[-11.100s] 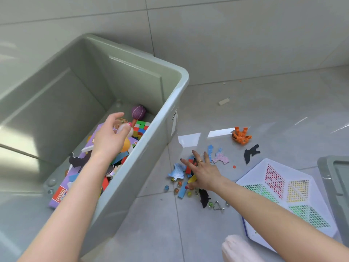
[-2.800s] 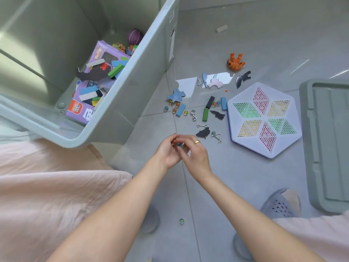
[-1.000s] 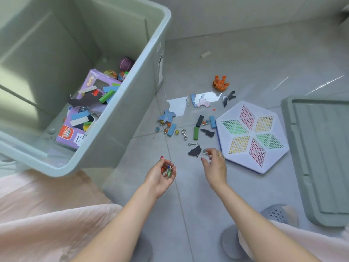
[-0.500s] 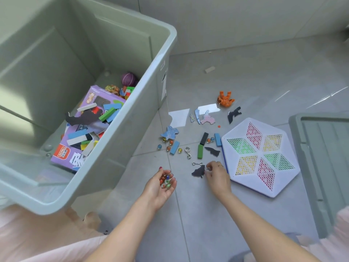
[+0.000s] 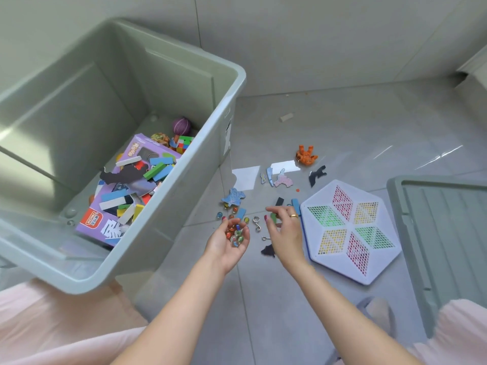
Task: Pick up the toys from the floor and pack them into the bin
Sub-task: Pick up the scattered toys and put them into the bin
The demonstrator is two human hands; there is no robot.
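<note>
The bin (image 5: 232, 83) stands at the far left, well apart from the fingers, and already has a purple box (image 5: 123, 198), coloured blocks and a ball inside. The step in hand seems to be the gathering of small pieces before one trip to the bin.

The left hand (image 5: 228, 243) is turned palm up, its fingers curled into a cup that holds a heap of marbles (image 5: 235, 234). Just beyond its fingertips some loose marbles (image 5: 220, 215) and a blue block (image 5: 240, 213) lie on the floor.

Between the two hands lies a small metal hook (image 5: 256, 223). The right hand (image 5: 286, 231) hovers over the floor with fingers bent and spread. It may pinch a green piece at the thumb, but I cannot tell this surely. A dark flat shape (image 5: 267, 251) lies under its wrist. To the right of its fingers, very near, is the white hexagon board (image 5: 350, 230).

Next the right hand must pick the remaining small things, while the left keeps level so that no marbles roll out.
</note>
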